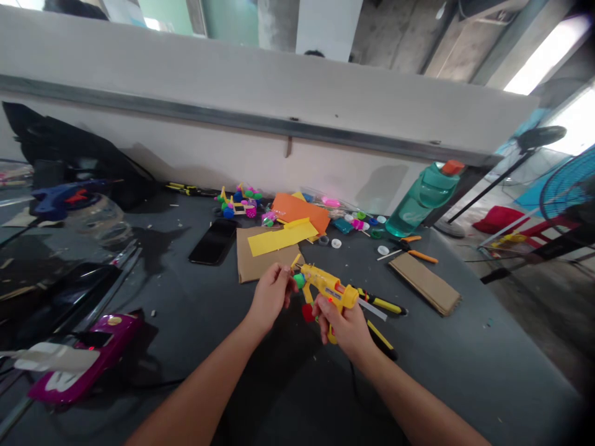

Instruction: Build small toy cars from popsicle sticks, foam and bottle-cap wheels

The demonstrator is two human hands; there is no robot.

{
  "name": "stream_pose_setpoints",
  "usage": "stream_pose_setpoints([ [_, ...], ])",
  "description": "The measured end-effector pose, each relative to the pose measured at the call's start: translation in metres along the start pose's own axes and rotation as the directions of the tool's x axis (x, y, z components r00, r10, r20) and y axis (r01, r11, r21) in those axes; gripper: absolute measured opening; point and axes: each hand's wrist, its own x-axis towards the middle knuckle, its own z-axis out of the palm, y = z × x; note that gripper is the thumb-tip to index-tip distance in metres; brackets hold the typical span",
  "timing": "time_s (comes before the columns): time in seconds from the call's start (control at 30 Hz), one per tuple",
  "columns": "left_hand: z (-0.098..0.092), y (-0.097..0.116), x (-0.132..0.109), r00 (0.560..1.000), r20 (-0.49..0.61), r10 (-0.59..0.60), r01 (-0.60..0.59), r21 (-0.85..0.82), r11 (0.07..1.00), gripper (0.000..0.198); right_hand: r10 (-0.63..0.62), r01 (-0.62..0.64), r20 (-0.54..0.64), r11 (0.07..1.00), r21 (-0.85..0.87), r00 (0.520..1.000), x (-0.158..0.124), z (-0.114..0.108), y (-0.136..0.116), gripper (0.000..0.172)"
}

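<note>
Here, the right hand grips the yellow glue gun, while the left hand pinches a small green piece by the gun's front; a slip could burn that hand.

I noticed a slim, bare, tapering left forearm and left hand; the right forearm and right hand matched.

Seen from the glue gun, the phone lies at ten o'clock, the paper strip on a cardboard at eleven, the bottle at two.
</note>
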Motion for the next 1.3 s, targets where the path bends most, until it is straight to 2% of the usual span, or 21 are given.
stream_pose_setpoints([
  [0.2,-0.001,0.0003,0.0014,1.0,-0.02,0.012,-0.013,-0.023,1.0,0.026,0.016,-0.016,-0.003,1.0,-0.013,1.0,-0.0003,-0.0001,0.0031,0.038],
  [0.9,-0.0025,-0.002,0.0017,0.999,-0.014,0.052,-0.051,0.051,0.997,0.024,0.017,-0.016,0.005,0.995,-0.099,1.0,-0.0015,0.0018,0.0016,0.039],
  [1.3,-0.0031,-0.0034,0.0014,0.997,-0.026,0.075,-0.073,0.07,0.995,0.024,0.019,-0.021,-0.024,0.996,-0.092,1.0,0.0021,-0.0013,0.005,0.042],
])
